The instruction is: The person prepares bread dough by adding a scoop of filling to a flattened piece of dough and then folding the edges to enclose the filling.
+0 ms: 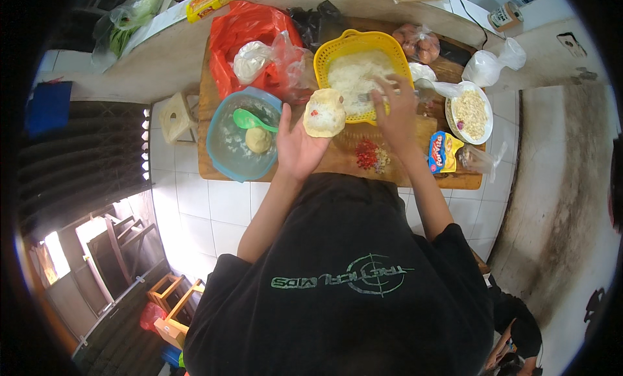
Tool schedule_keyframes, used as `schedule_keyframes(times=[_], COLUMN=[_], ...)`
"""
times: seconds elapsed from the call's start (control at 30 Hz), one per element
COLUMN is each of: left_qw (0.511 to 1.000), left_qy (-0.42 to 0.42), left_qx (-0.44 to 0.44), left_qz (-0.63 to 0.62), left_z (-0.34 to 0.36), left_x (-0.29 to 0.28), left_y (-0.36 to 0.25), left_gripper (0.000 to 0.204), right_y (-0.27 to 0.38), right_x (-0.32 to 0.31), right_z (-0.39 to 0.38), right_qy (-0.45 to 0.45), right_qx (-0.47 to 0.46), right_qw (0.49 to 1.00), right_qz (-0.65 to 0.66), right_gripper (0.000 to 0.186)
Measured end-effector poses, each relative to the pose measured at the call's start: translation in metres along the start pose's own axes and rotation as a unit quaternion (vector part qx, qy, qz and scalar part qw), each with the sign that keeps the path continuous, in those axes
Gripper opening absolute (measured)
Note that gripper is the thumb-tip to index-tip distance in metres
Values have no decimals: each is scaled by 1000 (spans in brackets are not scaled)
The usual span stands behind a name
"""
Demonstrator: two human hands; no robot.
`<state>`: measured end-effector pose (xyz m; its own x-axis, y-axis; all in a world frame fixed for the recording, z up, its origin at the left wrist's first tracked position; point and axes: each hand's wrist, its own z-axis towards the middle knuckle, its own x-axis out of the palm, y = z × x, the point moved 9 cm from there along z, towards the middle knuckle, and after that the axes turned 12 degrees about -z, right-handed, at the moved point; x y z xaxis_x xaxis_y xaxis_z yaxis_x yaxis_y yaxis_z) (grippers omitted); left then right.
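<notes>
A flat round of pale dough lies across the palm and fingers of my left hand. White shreds and a few red bits sit in the middle of the dough. My right hand reaches over the yellow plastic basket, which holds a heap of white shredded filling. A metal utensil shows at its fingertips, blurred and partly hidden, so its exact kind is unclear. Chopped red chili lies on the wooden board just below the basket, beside small pale chopped pieces.
On the left a blue basin holds a dough ball and a green spoon. Behind it sits a red plastic bag. At right are a white bowl of pale pieces, a margarine packet and bagged eggs.
</notes>
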<state>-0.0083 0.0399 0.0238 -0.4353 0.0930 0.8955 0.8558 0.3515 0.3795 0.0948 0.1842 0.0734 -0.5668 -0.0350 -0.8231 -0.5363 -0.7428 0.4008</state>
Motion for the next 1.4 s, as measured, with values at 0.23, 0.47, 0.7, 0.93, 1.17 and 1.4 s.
schedule_keyframes(times=[0.23,0.47,0.7,0.93,1.17,1.4], left_qw=[999,999,999,1000,1000,1000], left_qy=[27,30,9,10,18,5], left_qx=[0,-8,24,15,15,21], left_qz=[-24,-27,24,15,10,3], left_z=[-3,-1,-2,-1,-4,-4], left_x=[0,5,1,-2,3,-2], left_y=[-9,-4,-10,-9,-8,-12], left_gripper=[72,71,72,72,71,70], right_y=[-19,-29,31,27,-47,-55], right_x=[50,62,3,5,59,67], right_z=[-21,-26,-14,3,10,8], right_qy=[133,120,67,8,0,62], right_qx=[-70,-53,-89,-76,-55,-36], right_qw=[978,979,993,996,975,961], right_qz=[-143,-158,27,-51,-217,-267], right_gripper=[15,34,36,23,10,27])
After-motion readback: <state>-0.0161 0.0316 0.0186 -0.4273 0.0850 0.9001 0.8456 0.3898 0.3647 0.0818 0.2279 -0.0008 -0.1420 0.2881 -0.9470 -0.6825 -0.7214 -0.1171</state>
